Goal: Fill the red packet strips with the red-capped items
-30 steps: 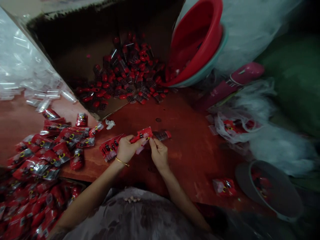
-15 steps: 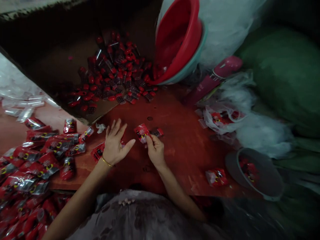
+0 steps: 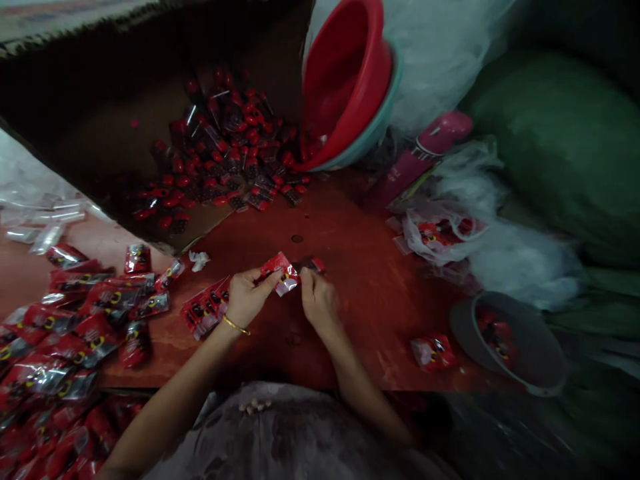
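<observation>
Back on the red packet now, left hand pinching its end. Right hand pinching the other end, just above the red table.

Two hands were in view, the left hand and the right hand, with one red packet held between them. One gold bangle was on the left wrist. Two nested basins stood at upper centre, and one grey bowl at lower right. One packet lay alone beside it. The packet heap at left numbered perhaps several dozen; dim light prevented a count.
</observation>
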Action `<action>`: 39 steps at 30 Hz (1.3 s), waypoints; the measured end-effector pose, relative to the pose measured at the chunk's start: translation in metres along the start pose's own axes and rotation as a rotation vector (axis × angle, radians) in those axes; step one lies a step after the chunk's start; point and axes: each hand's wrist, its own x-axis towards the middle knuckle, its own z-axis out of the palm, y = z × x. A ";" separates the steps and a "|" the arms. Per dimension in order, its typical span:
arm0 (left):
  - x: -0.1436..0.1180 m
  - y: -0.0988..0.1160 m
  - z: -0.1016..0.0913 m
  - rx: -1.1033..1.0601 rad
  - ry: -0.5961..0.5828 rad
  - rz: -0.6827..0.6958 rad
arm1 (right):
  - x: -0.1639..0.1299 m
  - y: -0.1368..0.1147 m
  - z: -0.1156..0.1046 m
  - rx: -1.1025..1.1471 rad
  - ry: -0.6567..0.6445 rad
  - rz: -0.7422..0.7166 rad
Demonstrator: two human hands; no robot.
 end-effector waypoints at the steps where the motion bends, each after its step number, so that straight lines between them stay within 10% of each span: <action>1: 0.000 -0.001 0.000 -0.004 0.023 0.000 | 0.005 0.004 -0.004 -0.167 -0.011 0.057; 8: -0.003 -0.010 0.006 0.053 0.054 0.077 | 0.028 0.009 -0.007 -0.591 -0.169 0.240; 18: -0.005 -0.019 0.007 0.018 0.118 0.037 | 0.005 0.001 -0.004 0.012 -0.036 -0.193; 23: -0.008 -0.011 0.006 0.201 0.029 0.065 | -0.005 -0.006 0.006 0.493 -0.185 -0.053; 28: -0.010 -0.002 -0.007 0.413 -0.054 0.217 | 0.001 -0.007 0.007 0.466 -0.071 -0.061; 39: 0.000 0.004 -0.006 -0.107 -0.127 0.028 | -0.003 -0.016 0.012 0.383 0.020 -0.271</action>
